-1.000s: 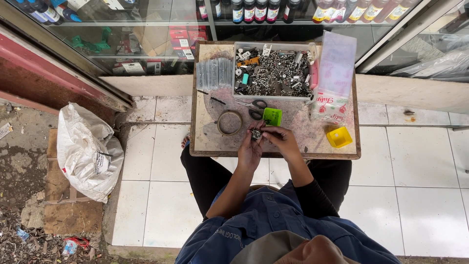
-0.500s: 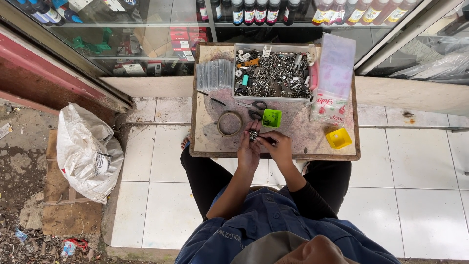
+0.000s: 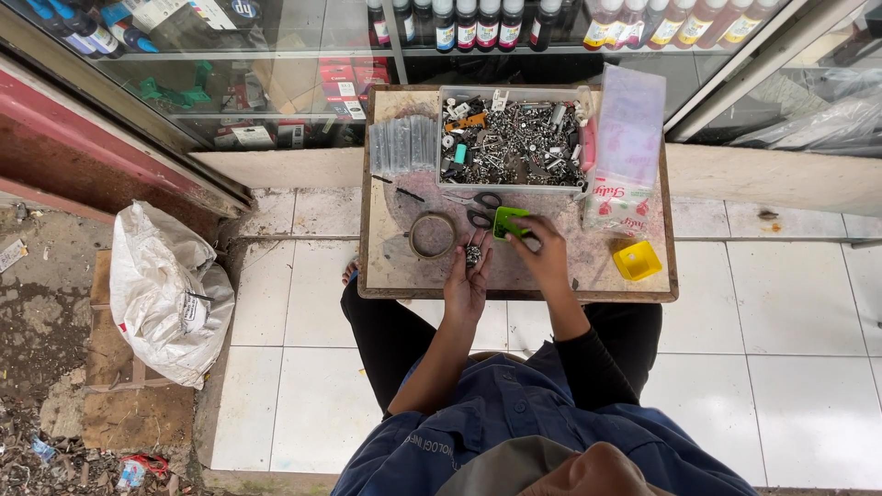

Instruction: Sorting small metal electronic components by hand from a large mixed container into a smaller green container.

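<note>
left hand [image 3: 466, 280] lying palm up, cupping small pile of metal screws [image 3: 473, 254] above near edge of wooden table [image 3: 386, 276]; right hand [image 3: 542, 253] reaching to green plastic container [image 3: 508, 221] mid-table, fingers touching it, whether gripping cannot tell; sorting step seemingly underway; next move likely needing careful pinch on single screw; scissors [image 3: 480, 209] lying beside container, tray of hardware [image 3: 514, 142] sitting at far edge

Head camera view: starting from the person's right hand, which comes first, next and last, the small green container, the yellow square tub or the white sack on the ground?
Measured from the right hand:
1. Small green container, right at its fingertips on the wooden board.
2. Yellow square tub, off to the right on the same board.
3. White sack, far left on the ground.
</note>
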